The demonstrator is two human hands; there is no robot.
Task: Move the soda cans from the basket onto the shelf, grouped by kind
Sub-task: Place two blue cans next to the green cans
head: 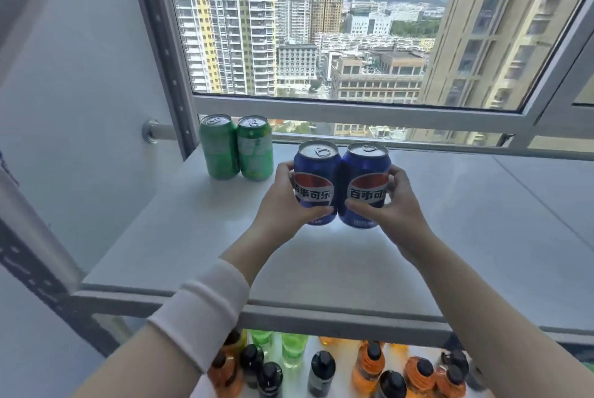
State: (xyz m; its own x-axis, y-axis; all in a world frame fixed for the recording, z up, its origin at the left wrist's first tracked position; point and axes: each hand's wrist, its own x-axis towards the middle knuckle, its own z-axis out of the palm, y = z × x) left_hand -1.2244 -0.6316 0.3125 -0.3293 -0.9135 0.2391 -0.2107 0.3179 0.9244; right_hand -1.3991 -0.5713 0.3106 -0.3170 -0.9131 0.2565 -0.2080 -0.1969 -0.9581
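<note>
Left grip point(283, 201) holds a blue can point(316, 169), right grip point(393, 205) a second blue can point(366, 172), upright and touching, just right of the green cans point(254, 148) on the shelf point(450, 237).

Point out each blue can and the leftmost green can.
left blue can point(315, 187), head view, on its front logo.
right blue can point(366, 188), head view, on its front logo.
leftmost green can point(219, 148), head view, mid side wall.

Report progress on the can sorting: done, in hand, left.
Done: two green cans stand together at the back left of the shelf. In hand: left hand grips the left blue can, right hand the right blue can, side by side. Left: letting go; basket not in view.
</note>
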